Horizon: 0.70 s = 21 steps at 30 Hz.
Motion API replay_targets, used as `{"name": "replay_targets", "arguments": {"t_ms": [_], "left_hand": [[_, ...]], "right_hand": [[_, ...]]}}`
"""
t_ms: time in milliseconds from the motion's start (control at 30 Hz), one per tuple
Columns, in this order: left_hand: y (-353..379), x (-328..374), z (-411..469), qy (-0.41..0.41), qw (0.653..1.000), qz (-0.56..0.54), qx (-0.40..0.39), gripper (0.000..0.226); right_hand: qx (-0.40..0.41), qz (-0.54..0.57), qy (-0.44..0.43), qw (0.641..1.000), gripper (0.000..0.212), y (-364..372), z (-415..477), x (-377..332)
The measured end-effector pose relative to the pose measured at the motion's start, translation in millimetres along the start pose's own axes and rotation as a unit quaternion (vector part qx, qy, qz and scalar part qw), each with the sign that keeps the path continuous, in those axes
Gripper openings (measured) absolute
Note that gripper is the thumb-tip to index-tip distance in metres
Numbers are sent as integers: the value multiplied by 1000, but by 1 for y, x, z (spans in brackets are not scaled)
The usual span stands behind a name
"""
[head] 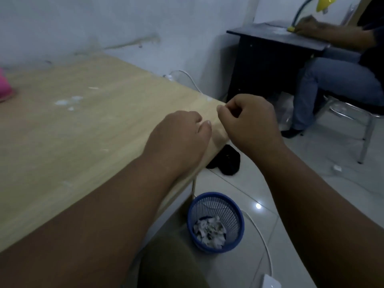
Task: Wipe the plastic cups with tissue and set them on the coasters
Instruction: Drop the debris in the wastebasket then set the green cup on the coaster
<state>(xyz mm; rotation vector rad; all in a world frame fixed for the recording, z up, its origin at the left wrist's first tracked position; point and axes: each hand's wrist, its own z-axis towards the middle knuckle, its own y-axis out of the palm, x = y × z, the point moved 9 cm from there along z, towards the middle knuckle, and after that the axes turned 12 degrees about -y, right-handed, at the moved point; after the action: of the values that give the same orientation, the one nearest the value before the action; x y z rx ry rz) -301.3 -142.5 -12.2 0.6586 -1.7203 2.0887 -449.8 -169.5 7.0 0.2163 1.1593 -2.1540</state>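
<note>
My left hand rests near the right edge of the light wooden table, fingers curled under, and nothing shows in it. My right hand hovers just beyond that edge, closed in a loose fist with thumb against forefinger; nothing visible is held. No cups or coasters are in view. Crumpled tissue lies in the blue mesh bin on the floor below my hands. A pink object pokes in at the table's far left edge.
White smears mark the tabletop. A black object lies on the tiled floor by the table edge. A seated person works at a dark desk with a yellow lamp at the back right. White cables cross the floor.
</note>
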Motion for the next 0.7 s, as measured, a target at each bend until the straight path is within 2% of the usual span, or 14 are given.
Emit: {"name": "replay_targets", "arguments": {"t_ms": [200,367,533,700], "left_hand": [[-72,-68,-10,-109,991,-42,70,46],[-171,-155,-62,-178,970,-49,157,39],[-268,-247,-154,-251,931,-37,261,35],[-346,-332,-248,-339,871,-35,354,29]], "right_hand": [[-91,89,-74,989,23,41,35,-107],[-159,186,-135,960,20,91,30,-225],[-223,207,-241,922,36,137,-2,-359],[-303,222,-324,868,26,185,-48,-467]]}}
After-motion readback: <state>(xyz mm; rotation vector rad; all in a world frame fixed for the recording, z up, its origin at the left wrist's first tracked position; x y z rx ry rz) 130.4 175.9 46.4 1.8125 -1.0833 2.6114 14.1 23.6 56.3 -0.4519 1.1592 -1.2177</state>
